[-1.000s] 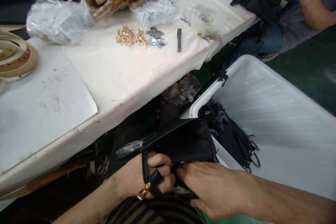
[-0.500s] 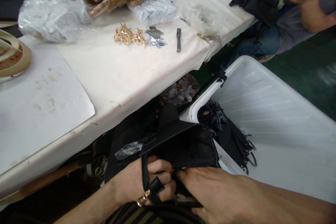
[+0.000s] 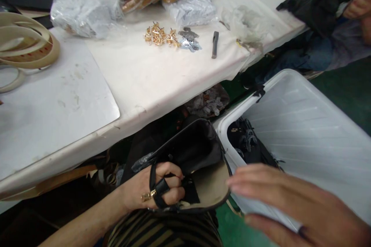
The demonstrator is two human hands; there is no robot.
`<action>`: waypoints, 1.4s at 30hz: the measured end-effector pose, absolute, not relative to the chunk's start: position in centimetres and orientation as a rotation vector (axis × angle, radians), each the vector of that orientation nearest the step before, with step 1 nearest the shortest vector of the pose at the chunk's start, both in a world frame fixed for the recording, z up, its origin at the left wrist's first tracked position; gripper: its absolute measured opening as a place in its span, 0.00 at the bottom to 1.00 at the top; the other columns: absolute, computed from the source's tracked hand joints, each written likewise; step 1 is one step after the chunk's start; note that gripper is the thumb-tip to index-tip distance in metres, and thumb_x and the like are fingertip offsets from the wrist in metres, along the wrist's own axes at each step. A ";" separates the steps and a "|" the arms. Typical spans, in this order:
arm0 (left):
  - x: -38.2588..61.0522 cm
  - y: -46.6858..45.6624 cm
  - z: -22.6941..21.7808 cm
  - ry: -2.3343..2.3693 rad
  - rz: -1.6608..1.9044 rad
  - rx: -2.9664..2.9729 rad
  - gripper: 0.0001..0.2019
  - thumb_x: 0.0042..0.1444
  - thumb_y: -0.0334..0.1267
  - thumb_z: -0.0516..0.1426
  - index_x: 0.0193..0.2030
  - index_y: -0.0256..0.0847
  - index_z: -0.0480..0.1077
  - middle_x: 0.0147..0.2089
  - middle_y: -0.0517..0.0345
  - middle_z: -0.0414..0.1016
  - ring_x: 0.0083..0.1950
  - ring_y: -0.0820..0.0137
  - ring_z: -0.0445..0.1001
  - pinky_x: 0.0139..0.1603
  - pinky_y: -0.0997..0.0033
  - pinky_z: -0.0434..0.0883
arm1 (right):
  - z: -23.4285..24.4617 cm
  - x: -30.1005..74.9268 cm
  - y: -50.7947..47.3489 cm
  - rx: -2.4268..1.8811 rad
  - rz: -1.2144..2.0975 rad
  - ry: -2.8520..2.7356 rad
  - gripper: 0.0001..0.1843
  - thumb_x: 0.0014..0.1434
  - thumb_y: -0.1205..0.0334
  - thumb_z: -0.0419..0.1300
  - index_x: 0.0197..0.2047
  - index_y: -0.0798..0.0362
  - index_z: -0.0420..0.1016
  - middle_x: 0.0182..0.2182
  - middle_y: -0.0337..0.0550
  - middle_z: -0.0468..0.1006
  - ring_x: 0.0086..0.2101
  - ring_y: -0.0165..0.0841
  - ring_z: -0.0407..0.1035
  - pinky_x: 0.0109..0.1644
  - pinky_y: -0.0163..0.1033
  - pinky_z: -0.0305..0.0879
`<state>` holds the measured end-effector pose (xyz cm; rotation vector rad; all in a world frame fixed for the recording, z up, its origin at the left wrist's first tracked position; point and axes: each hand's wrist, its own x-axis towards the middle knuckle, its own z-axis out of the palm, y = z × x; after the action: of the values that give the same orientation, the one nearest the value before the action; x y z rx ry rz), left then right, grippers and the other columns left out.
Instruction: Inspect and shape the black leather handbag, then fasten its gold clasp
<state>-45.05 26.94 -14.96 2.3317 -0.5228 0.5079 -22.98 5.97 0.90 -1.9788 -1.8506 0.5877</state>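
A white-covered table [image 3: 162,73] runs across the view. Right of its near edge, lower down, stands a white plastic bin [image 3: 304,123] with black items inside. A white sheet [image 3: 58,73] covers the table's left part. In front of the table's near edge, below its top, a black handbag [image 3: 199,139] sits tilted at the person's lap, its mouth open on a beige lining. Towards the table's far side lies a crumpled clear plastic bag [image 3: 87,13]. The right hand [image 3: 290,197], below the table's right part, is empty, fingers extended by the handbag's rim; contact cannot be told. The left hand [image 3: 162,187], before the table's near edge, is curled tight on the handbag's opposite rim. Tape rolls [image 3: 48,56] lie at the table's left end, gold-coloured fittings [image 3: 158,34] mid-table, and, to their right on the table, a dark grey bar [image 3: 215,44].
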 end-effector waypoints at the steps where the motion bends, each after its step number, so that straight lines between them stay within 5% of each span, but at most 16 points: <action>1: -45.2 27.1 -15.0 -0.515 0.497 2.338 0.07 0.67 0.28 0.58 0.50 0.37 0.71 0.37 0.57 0.79 0.49 0.65 0.78 0.50 0.70 0.78 | 0.9 -21.9 6.1 -2.080 0.464 -1.734 0.20 0.68 0.56 0.61 0.63 0.39 0.70 0.56 0.42 0.80 0.54 0.42 0.77 0.59 0.46 0.77; 5: -45.2 27.0 -15.1 -0.573 0.498 2.345 0.07 0.66 0.29 0.58 0.50 0.37 0.72 0.37 0.57 0.80 0.48 0.65 0.78 0.50 0.70 0.79 | -1.1 -19.0 7.7 -2.254 0.417 -1.424 0.35 0.66 0.48 0.64 0.72 0.42 0.59 0.69 0.49 0.65 0.66 0.50 0.65 0.70 0.57 0.66; 8: -44.8 26.7 -14.6 -0.626 0.576 2.318 0.06 0.65 0.28 0.58 0.47 0.36 0.74 0.36 0.57 0.80 0.47 0.66 0.78 0.49 0.71 0.79 | -2.8 -18.6 9.7 -2.177 0.689 -1.401 0.40 0.64 0.46 0.65 0.73 0.46 0.58 0.69 0.51 0.67 0.65 0.49 0.66 0.69 0.57 0.66; 12: -44.3 26.6 -13.6 -0.695 0.662 2.292 0.07 0.64 0.26 0.58 0.45 0.35 0.76 0.35 0.58 0.79 0.49 0.67 0.77 0.62 0.67 0.76 | -3.2 -19.1 11.8 -2.083 0.769 -1.402 0.23 0.67 0.52 0.62 0.62 0.49 0.73 0.57 0.48 0.78 0.56 0.42 0.73 0.64 0.49 0.69; 17: -43.8 27.0 -13.1 -0.770 0.679 2.311 0.07 0.66 0.29 0.57 0.44 0.41 0.77 0.38 0.60 0.81 0.55 0.71 0.76 0.74 0.66 0.66 | -1.9 -19.2 11.9 -2.157 0.719 -1.449 0.07 0.67 0.60 0.60 0.44 0.50 0.78 0.38 0.40 0.77 0.35 0.31 0.72 0.39 0.37 0.69; 20: -43.6 27.7 -13.0 -0.716 0.635 2.343 0.06 0.69 0.32 0.58 0.47 0.42 0.77 0.54 0.60 0.83 0.65 0.68 0.72 0.76 0.65 0.65 | -1.3 -19.2 11.3 -2.236 0.678 -1.529 0.05 0.67 0.62 0.59 0.41 0.50 0.77 0.35 0.39 0.74 0.30 0.29 0.68 0.35 0.37 0.64; 25: -44.4 30.1 -13.5 -0.336 0.301 2.265 0.26 0.69 0.29 0.55 0.72 0.44 0.62 0.76 0.44 0.61 0.75 0.57 0.63 0.71 0.56 0.70 | -1.1 -19.7 9.4 -2.337 0.433 -1.540 0.08 0.69 0.61 0.57 0.36 0.50 0.74 0.32 0.39 0.71 0.28 0.30 0.67 0.32 0.38 0.62; 27: -45.3 31.1 -13.8 -0.045 0.162 2.142 0.31 0.68 0.32 0.56 0.76 0.45 0.56 0.76 0.43 0.62 0.72 0.56 0.68 0.70 0.53 0.72 | -1.2 -20.1 8.5 -2.350 0.367 -1.479 0.09 0.69 0.60 0.57 0.36 0.50 0.73 0.30 0.38 0.71 0.27 0.30 0.68 0.31 0.38 0.62; 30: -46.7 32.5 -13.5 0.444 0.089 1.879 0.23 0.69 0.42 0.57 0.69 0.42 0.67 0.66 0.46 0.76 0.62 0.56 0.78 0.65 0.52 0.77 | -1.6 -21.1 7.4 -2.373 0.318 -1.333 0.08 0.69 0.58 0.57 0.37 0.48 0.73 0.27 0.37 0.71 0.25 0.30 0.68 0.29 0.36 0.64; 33: -48.0 32.9 -12.1 0.703 0.110 1.699 0.22 0.68 0.50 0.57 0.63 0.43 0.72 0.63 0.49 0.79 0.61 0.55 0.79 0.64 0.51 0.77 | -2.1 -22.2 7.0 -2.403 0.293 -1.222 0.05 0.68 0.57 0.58 0.40 0.47 0.72 0.25 0.34 0.72 0.22 0.29 0.69 0.27 0.35 0.65; 39: -48.0 28.1 -11.5 0.755 -0.052 1.765 0.36 0.67 0.56 0.57 0.77 0.46 0.53 0.74 0.42 0.65 0.67 0.49 0.73 0.66 0.40 0.74 | -2.4 -23.2 7.8 -2.376 0.234 -1.298 0.08 0.66 0.58 0.57 0.48 0.46 0.72 0.23 0.33 0.73 0.18 0.31 0.70 0.23 0.36 0.68; 42: -47.0 24.7 -13.2 0.843 0.044 1.783 0.42 0.69 0.55 0.56 0.80 0.46 0.40 0.80 0.39 0.47 0.76 0.46 0.60 0.69 0.38 0.70 | -2.7 -23.3 7.9 -2.349 0.239 -1.372 0.11 0.66 0.59 0.55 0.51 0.47 0.71 0.23 0.34 0.74 0.18 0.32 0.71 0.23 0.36 0.70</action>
<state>-47.01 24.65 -13.18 1.7832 0.8429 0.0436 -23.30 7.89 -2.74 -2.3491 -1.3721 0.2394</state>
